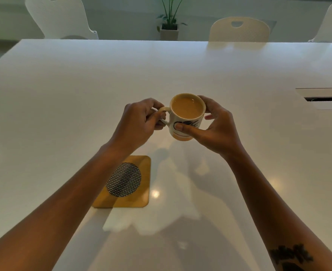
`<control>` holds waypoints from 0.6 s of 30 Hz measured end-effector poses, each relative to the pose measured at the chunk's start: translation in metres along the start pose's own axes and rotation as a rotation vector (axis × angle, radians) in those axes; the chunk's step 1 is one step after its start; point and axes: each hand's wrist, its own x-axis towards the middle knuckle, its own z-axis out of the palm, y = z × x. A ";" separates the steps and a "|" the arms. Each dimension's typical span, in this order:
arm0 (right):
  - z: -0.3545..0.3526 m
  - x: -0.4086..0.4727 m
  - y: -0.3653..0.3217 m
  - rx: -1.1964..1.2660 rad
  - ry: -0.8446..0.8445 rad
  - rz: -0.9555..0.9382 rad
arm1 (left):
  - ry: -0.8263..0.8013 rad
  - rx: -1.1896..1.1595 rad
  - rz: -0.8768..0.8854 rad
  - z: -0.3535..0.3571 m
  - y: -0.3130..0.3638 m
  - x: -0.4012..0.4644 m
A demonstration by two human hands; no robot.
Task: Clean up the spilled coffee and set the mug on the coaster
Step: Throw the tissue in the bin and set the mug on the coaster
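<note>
I see both hands on the mug [186,116], which sits upright over the middle of the white bench [63,94], full nearly to the rim with pale brown coffee [187,108]. My left hand [139,120] is curled closed around the handle [164,114], fingers pinching it from the left side. My right hand [214,124] cups the mug's right wall, thumb pressed across the painted front and fingers wrapped behind. Whether the mug's base touches the bench or hangs just above it, I cannot tell. The coaster [126,182], a wooden square with a dark woven disc in its centre, lies flat on the bench nearer to me and to the left, well apart from the mug and partly crossed by my left forearm. Beyond the far edge stand pale chairs [239,29] and a potted plant [169,20]. A slot [325,98] is set into the bench at right.
</note>
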 end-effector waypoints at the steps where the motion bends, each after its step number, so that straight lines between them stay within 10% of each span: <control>1: 0.006 -0.001 -0.006 0.006 -0.006 -0.005 | 0.000 0.004 0.001 -0.008 -0.001 -0.005; 18: 0.108 -0.051 -0.069 0.099 -0.079 -0.019 | 0.022 0.060 -0.127 -0.101 -0.037 -0.104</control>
